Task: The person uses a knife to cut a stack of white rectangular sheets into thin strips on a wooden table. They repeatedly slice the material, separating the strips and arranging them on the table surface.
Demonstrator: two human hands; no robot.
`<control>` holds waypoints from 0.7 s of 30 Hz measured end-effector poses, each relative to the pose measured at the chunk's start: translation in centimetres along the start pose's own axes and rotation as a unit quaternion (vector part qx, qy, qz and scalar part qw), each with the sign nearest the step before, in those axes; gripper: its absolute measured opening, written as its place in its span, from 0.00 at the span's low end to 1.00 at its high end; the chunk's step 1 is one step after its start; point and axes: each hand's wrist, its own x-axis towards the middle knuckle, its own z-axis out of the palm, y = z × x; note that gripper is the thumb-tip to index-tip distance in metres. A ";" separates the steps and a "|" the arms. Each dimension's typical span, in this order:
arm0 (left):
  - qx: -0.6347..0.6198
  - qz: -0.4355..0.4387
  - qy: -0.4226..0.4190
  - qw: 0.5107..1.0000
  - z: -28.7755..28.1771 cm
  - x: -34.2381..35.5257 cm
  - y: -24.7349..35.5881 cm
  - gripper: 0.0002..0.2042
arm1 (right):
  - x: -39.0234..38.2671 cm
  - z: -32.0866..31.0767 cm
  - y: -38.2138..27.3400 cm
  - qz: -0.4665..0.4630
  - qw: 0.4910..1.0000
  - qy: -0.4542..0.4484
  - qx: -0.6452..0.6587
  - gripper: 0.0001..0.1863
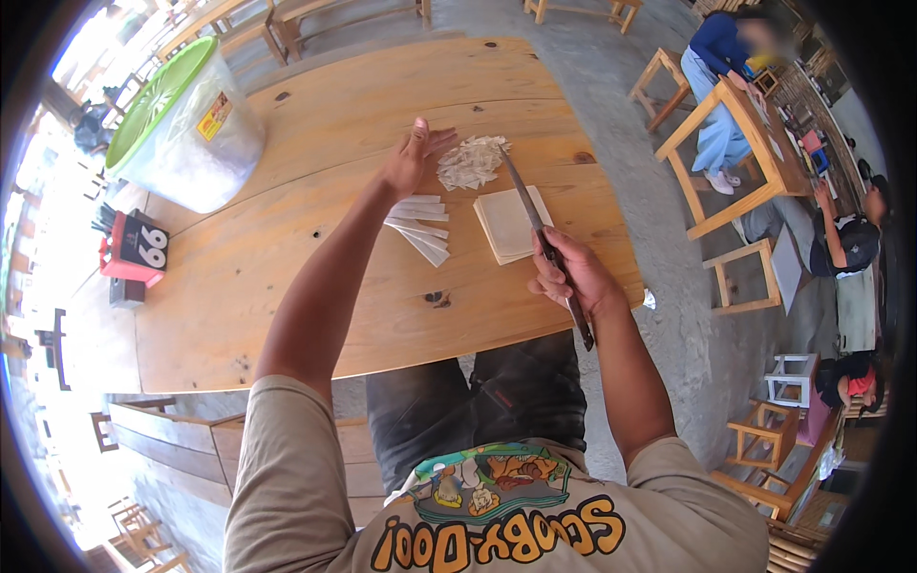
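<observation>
My right hand is closed around a long, narrow knife with a dark handle. Its tip reaches up to the right edge of a pile of small, pale cut pieces. Beneath part of the blade lies a stack of cream, square sheets; whether the blade touches it I cannot tell. My left hand is held edge-on with its fingers stretched out, just left of the pile, and holds nothing. Several white strips are fanned out on the wooden table, between my left forearm and the stack.
At the table's far left stands a big clear tub with a green lid. Nearer me on that side is a red and black holder. People sit and stand by wooden furniture beyond the right edge, across a grey floor.
</observation>
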 end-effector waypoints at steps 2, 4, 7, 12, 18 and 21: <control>0.088 -0.012 -0.013 0.996 -0.2 -1.7 0.7 0.58 | -0.2 0.2 0.0 -0.003 1.000 0.002 -0.006 0.21; 0.164 -0.042 -0.017 0.985 0.6 -2.8 1.3 0.58 | -0.3 0.3 0.0 -0.005 1.000 0.013 -0.012 0.21; 0.226 -0.071 0.005 0.971 1.7 -3.4 2.0 0.58 | -0.1 0.4 0.0 -0.001 1.000 0.010 -0.023 0.21; 0.139 -0.099 -0.040 0.984 3.7 -0.4 2.1 0.57 | 0.2 0.4 0.2 -0.015 0.999 -0.004 -0.036 0.20; 0.029 -0.028 0.051 0.998 3.1 -1.5 0.9 0.50 | -0.5 0.3 0.2 -0.029 0.999 -0.003 -0.041 0.22; 0.175 0.020 0.118 0.977 1.3 -5.5 0.3 0.36 | -0.5 0.3 0.4 -0.038 0.999 0.003 -0.037 0.22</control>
